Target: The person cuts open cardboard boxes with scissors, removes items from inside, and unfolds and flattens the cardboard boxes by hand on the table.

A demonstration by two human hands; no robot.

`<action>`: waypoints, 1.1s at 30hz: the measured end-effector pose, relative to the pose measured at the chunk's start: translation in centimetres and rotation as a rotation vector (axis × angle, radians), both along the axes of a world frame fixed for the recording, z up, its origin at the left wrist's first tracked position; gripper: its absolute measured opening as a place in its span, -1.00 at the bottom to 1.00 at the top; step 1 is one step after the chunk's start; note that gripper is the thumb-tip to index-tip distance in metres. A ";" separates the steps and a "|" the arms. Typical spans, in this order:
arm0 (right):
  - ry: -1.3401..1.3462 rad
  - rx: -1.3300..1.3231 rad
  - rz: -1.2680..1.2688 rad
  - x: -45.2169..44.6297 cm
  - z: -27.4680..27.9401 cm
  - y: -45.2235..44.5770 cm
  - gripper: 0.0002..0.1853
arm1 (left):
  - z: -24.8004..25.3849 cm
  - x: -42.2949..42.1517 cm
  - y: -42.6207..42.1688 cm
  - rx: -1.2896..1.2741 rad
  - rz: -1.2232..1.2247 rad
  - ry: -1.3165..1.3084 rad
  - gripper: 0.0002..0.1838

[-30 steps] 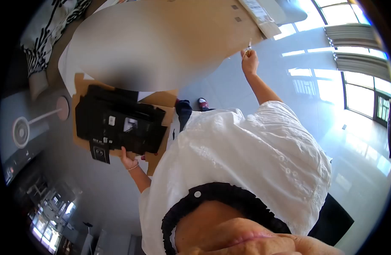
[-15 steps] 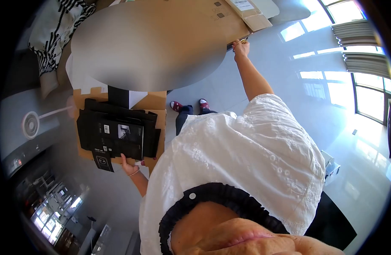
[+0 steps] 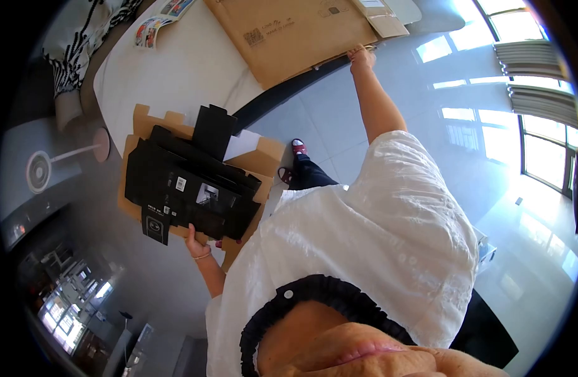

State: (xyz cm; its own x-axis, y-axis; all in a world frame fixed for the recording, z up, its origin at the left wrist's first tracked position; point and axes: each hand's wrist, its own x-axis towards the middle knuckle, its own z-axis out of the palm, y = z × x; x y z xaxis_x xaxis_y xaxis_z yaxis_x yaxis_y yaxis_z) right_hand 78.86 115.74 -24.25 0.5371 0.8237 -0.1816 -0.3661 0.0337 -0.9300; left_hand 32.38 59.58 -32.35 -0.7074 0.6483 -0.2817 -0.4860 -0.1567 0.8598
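Note:
My left hand [image 3: 196, 244] grips the lower edge of a bundle of flattened black boxes [image 3: 191, 182], its thumb over the front. Brown cardboard [image 3: 270, 156] lies behind and around the black pieces, and one black flap sticks up from them. My right arm is stretched out, and my right hand [image 3: 362, 58] is closed at the near edge of a large flat brown cardboard box [image 3: 295, 38]. A small shiny thing shows at its fingers, too small to name.
The big box lies on a pale marbled table [image 3: 176, 75] with a dark edge. Printed colourful papers [image 3: 152, 30] lie at its far left. Patterned cloth [image 3: 69, 56] is beyond, a white fan [image 3: 38, 171] at the left. My feet are on the shiny floor between bundle and table.
My right hand has moved in to the edge of the large brown box. The bundle in my left hand has tilted. The pale tabletop and printed papers now show clearly.

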 end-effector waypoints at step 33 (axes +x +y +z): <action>0.185 0.324 0.320 -6.9 18.2 -27.2 -0.77 | 9.1 18.9 -11.9 0.085 -0.679 0.023 -0.51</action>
State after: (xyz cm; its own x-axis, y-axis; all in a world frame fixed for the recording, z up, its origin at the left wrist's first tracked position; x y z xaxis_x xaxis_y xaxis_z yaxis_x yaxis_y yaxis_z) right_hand 71.96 88.58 -6.09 0.2306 0.9721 0.0427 -0.5632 0.1691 -0.8089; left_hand 51.28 47.66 -23.22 -0.1416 0.9695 -0.1999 -0.4824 0.1087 0.8692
